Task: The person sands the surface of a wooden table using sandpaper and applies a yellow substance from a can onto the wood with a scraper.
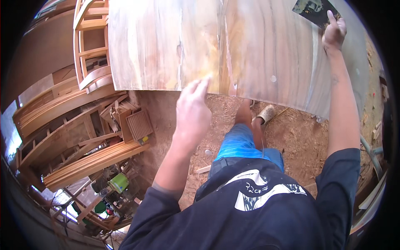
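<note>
A wide sheet-topped work surface (158, 50), streaked grey, tan and yellow, lies in front of me. My left hand (193, 110) hovers over its near edge, fingers drawn together and slightly blurred. Whatever is between those fingertips, if anything, is too small to make out. At the far right, my right hand (334, 35) has its thumb and fingers at the lower corner of a dark flat sheet (304, 9) with a grey-green patch, and appears to grip it. The sheet's upper part runs out of view.
Curved wooden frames (93, 52) stand against the surface's left side. Stacked timber (96, 164) and a ribbed brown block (139, 125) lie to the left. Lower left, a bright green container (119, 182) sits among clutter. Shavings cover the earthen floor (298, 129); a pipe (371, 154) runs along the right.
</note>
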`<state>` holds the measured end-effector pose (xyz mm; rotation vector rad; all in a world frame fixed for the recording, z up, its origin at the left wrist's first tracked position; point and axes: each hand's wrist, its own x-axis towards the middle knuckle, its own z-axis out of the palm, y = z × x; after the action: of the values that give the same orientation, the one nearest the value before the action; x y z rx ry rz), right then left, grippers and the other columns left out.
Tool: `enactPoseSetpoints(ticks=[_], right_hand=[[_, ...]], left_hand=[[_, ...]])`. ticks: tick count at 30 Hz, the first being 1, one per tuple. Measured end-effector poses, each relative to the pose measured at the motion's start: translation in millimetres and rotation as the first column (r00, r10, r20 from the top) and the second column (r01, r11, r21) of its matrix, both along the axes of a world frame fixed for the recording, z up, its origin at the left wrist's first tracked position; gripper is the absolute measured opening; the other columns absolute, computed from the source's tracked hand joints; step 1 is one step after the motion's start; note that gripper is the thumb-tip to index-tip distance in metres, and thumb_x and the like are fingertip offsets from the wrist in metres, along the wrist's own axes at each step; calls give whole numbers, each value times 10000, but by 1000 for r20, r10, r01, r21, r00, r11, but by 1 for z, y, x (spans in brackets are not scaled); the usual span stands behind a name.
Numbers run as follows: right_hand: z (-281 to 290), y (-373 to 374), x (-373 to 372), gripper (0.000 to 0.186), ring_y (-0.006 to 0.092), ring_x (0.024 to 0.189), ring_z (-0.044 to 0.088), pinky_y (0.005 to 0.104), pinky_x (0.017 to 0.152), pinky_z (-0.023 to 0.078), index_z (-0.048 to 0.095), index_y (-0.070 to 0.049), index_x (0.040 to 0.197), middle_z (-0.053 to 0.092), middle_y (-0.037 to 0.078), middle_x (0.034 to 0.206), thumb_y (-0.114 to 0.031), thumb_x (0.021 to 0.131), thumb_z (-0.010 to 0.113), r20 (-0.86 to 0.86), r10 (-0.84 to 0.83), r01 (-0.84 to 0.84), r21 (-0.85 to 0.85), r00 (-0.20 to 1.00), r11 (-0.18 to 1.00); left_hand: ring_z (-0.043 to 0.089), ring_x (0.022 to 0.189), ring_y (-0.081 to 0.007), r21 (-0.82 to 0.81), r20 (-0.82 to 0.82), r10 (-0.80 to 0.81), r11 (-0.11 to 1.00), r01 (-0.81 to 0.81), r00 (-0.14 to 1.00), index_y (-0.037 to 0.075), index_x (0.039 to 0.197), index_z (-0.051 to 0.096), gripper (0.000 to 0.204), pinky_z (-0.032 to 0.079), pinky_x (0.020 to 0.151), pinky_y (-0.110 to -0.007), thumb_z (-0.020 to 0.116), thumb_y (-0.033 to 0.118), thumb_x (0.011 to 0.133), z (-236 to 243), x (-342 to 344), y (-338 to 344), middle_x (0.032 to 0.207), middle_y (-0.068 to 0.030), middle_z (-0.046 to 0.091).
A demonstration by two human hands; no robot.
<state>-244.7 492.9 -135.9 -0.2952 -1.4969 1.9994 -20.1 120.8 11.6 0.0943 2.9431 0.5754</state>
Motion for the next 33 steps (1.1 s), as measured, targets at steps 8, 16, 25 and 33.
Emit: enactPoseSetpoints(ticks=[8, 16, 25, 33], right_hand=[[-7, 15, -2, 156, 119, 769, 562, 246, 742, 459, 534, -12, 911, 600, 52, 855, -78, 831, 651, 48, 43, -45, 27, 998, 999], [12, -12, 2, 175, 152, 810, 584, 268, 760, 486, 519, 4, 933, 603, 82, 908, -69, 831, 641, 94, 17, -23, 68, 995, 997], [34, -26, 18, 139, 162, 806, 596, 264, 729, 487, 481, 24, 962, 612, 121, 929, -41, 863, 555, 117, 59, -67, 65, 991, 996], [30, -22, 18, 135, 170, 850, 603, 289, 777, 500, 484, -9, 1005, 605, 116, 974, -55, 890, 537, 137, 100, -105, 29, 985, 994]], left_hand=[[594, 993, -350, 136, 131, -112, 986, 94, 985, -13, 1127, 588, 458, 469, 877, -394, 478, -128, 698, -3, 29, 36, 1044, -209, 616], [588, 969, -371, -188, 46, 177, 968, -165, 983, -2, 1166, 580, 504, 476, 861, -372, 465, -128, 691, -25, -10, -9, 1096, -227, 586], [607, 924, -358, 107, -14, 74, 992, -72, 997, 32, 1092, 634, 470, 496, 827, -381, 420, -120, 702, 4, -53, -6, 999, -193, 631], [587, 1000, -316, 70, 255, -130, 991, 116, 958, 113, 1106, 634, 516, 472, 878, -383, 459, -112, 676, 5, -6, 57, 1052, -135, 639]])
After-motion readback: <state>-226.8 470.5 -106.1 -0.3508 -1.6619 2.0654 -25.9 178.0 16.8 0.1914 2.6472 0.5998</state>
